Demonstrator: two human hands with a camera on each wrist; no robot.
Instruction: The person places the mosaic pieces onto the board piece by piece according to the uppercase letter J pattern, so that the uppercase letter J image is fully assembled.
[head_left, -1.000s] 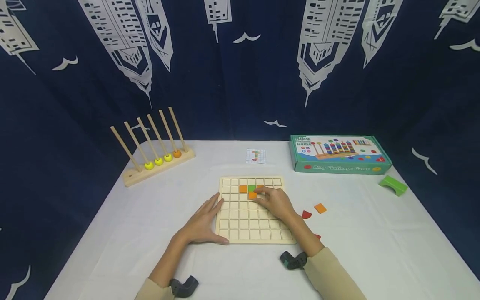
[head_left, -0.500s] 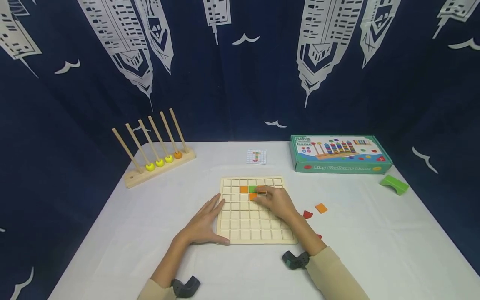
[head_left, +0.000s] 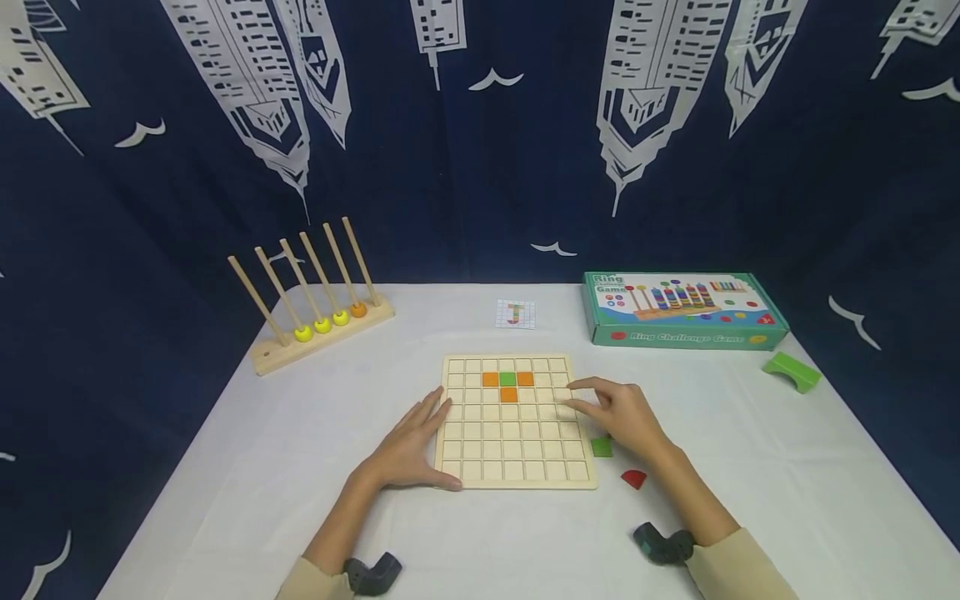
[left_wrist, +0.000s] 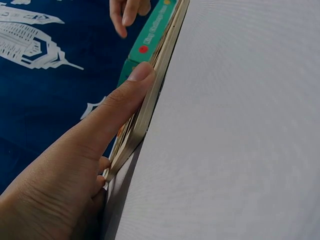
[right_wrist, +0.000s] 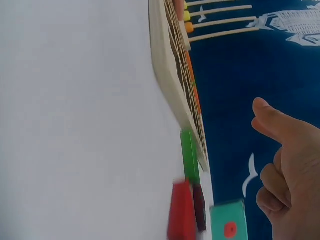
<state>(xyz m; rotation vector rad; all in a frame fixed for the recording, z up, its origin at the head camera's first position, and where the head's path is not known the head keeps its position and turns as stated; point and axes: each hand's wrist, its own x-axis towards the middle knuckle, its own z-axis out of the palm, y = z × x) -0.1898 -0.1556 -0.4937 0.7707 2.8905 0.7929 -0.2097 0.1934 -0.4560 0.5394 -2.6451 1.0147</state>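
My left hand (head_left: pixel 405 450) rests against the left side of a wooden grid board (head_left: pixel 480 468), its fingers spread along that edge. Its thumb touches the near edge, as the left wrist view shows up close. On the board, a green square tile (head_left: pixel 507 378) sits between two orange tiles (head_left: pixel 491 380), with a third orange tile (head_left: pixel 509 395) below it. My right hand (head_left: pixel 628 418) hovers at the board's right edge, thumb and forefinger apart with nothing between them. Near it lie another green tile (head_left: pixel 602 447) and a red quarter-round piece (head_left: pixel 633 478).
A peg rack (head_left: pixel 273 357) with several yellow and orange beads stands at the back left. Behind the board lies a small pattern card (head_left: pixel 515 314). To the right are a green game box (head_left: pixel 686 335) and a green arch block (head_left: pixel 792 372).
My right hand has left the tiles and moved right, uncovering the right orange tile. It now hides the loose orange tile and one red piece. My left hand stays on the board.
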